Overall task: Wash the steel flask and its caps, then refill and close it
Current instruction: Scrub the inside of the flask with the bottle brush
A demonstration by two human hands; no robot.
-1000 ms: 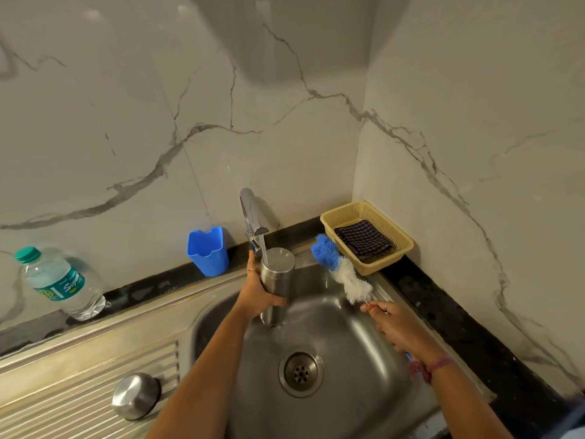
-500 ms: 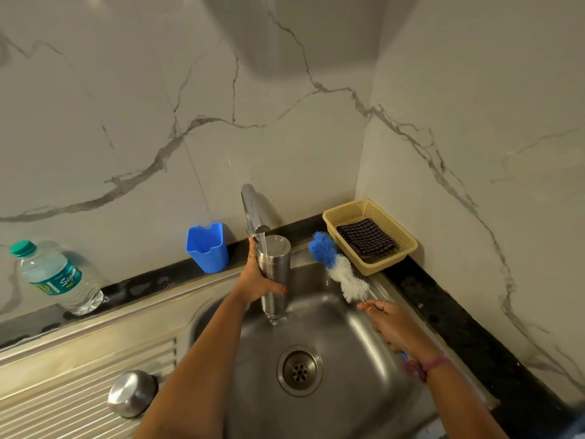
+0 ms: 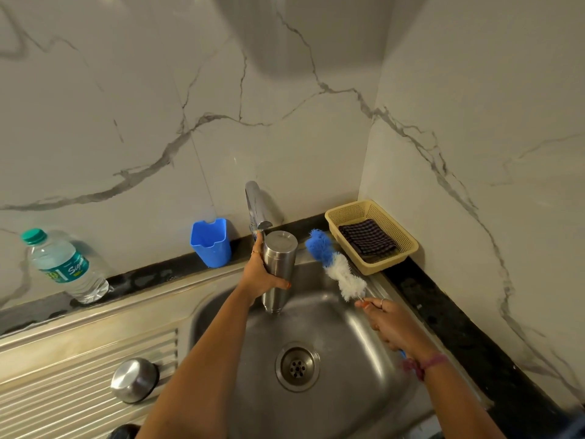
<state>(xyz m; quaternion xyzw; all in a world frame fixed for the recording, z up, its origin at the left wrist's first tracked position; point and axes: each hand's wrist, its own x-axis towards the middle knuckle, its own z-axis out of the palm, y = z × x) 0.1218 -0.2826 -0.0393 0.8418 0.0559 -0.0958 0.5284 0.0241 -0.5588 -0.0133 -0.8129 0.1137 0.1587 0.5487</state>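
Observation:
My left hand [image 3: 262, 274] grips the steel flask [image 3: 278, 267] upside down over the sink [image 3: 364, 340], base up, just under the tap [image 3: 256, 207]. Its mouth points down toward the basin. My right hand [image 3: 392, 327] holds the handle of a blue and white bottle brush [image 3: 335, 264], whose bristles point up and back, to the right of the flask and apart from it. A steel cap [image 3: 134, 380] lies dome-up on the ribbed drainboard at the left. A dark round thing [image 3: 123, 432] shows at the bottom edge; I cannot tell what it is.
A blue plastic cup [image 3: 210, 242] stands on the black ledge left of the tap. A plastic water bottle [image 3: 63, 267] stands at the far left. A yellow basket [image 3: 402, 248] with a dark checked cloth [image 3: 367, 237] sits in the right corner. The drain [image 3: 297, 365] is uncovered.
The flask in my left hand has risen slightly toward the tap. The brush in my right hand has stayed in nearly the same place.

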